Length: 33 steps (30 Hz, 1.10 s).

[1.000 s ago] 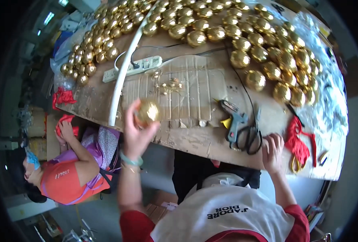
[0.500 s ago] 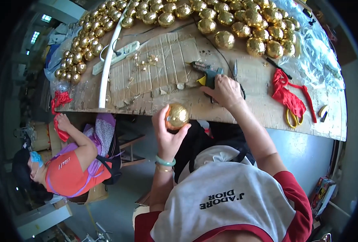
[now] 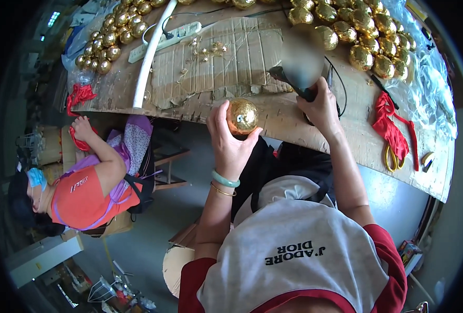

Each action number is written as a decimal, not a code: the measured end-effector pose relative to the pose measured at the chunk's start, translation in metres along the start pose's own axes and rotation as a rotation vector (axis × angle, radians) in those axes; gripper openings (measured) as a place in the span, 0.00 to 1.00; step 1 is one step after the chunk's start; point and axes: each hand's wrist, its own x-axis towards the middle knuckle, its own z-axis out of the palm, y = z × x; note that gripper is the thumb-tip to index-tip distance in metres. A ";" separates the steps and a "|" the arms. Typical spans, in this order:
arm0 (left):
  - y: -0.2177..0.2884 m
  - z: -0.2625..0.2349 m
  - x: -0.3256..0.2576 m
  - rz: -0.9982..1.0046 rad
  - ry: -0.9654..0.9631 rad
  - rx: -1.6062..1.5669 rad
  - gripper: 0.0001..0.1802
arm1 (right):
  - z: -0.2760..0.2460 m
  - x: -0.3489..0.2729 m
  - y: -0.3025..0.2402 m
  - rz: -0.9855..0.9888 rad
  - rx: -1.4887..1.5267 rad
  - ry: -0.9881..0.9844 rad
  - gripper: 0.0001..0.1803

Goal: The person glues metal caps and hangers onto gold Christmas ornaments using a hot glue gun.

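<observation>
Down and left of the cardboard sheet (image 3: 221, 60), beside the surface (image 3: 364, 117), a person in an orange shirt (image 3: 80, 195) has a hand on a red strip (image 3: 77, 140). A crumpled red cloth (image 3: 82, 95) lies on the surface, far left of the sheet. Up and left of the sheet sits a bunch of small gold balls (image 3: 106, 52). A white pipe (image 3: 149, 62) runs along the sheet's left side, over a pale power strip (image 3: 183, 33). Shiny gold scraps (image 3: 213, 51) lie on the sheet.

The left hand (image 3: 230, 141) is just in front of the sheet, on the near side. Its grip is curled round a gold ball (image 3: 244, 113), thumb on one side and fingers on the other. A small pale spot shows on the ball. A green bangle (image 3: 225, 179) is on that wrist.

By the sheet's near right corner, the right hand (image 3: 323, 112) has its grip wrapped around the dark handle of a glue gun (image 3: 306, 93). Much of the gun is a blur.

Right of the sheet are big gold balls (image 3: 367, 34), then a red cloth bundle (image 3: 389, 122) with yellow loops poking out, and crinkly clear plastic (image 3: 432, 96).
</observation>
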 end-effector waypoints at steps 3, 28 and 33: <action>-0.001 0.000 0.006 0.022 -0.004 0.054 0.46 | -0.008 -0.018 0.004 -0.074 0.293 -0.096 0.20; 0.010 0.022 0.019 0.071 -0.051 0.173 0.45 | -0.061 -0.051 -0.016 -0.358 0.249 -0.434 0.18; 0.008 0.024 0.017 0.087 -0.056 0.187 0.45 | -0.063 -0.050 -0.018 -0.302 0.292 -0.529 0.20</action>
